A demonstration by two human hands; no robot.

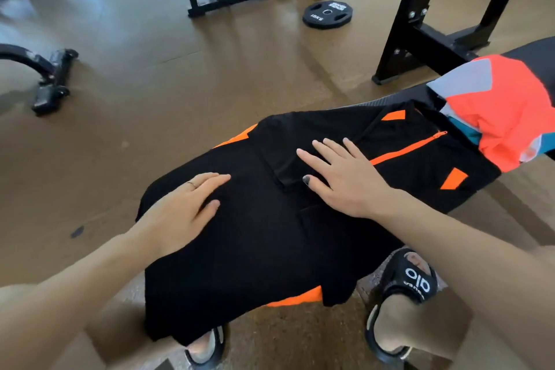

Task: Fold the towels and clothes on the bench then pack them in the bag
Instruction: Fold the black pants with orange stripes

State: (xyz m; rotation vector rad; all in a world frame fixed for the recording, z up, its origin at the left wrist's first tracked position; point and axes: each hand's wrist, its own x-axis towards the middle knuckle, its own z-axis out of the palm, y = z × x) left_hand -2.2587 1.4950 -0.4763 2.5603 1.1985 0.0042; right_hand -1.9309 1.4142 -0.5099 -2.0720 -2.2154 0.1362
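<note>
You have two garments on the bench (528, 54): one black shirt with orange trim (270, 234) spread across the near end, and one orange, grey and teal garment (504, 108) bunched at the far right, just touching the black one's collar end. One weight plate (328, 15) lies flat on the floor far beyond the bench, and you wear two black slides (417, 279), one under each near edge of the shirt.

The bench is almost wholly covered; only a dark strip shows at the far right, cut off by the frame. The colourful garment also runs out of the right edge. The left slide is mostly hidden under the hanging hem. Gym frames at the top are cropped and partly blurred.

Your left hand (183, 213) lies palm down on the left part of the black shirt, fingers straight and close together, pressing flat and gripping nothing. Your right hand (345, 177) lies palm down near the shirt's middle, fingers spread and straight over a folded-in sleeve, thumb pointing toward you, likewise holding nothing. Both forearms reach in from the near corners.
</note>
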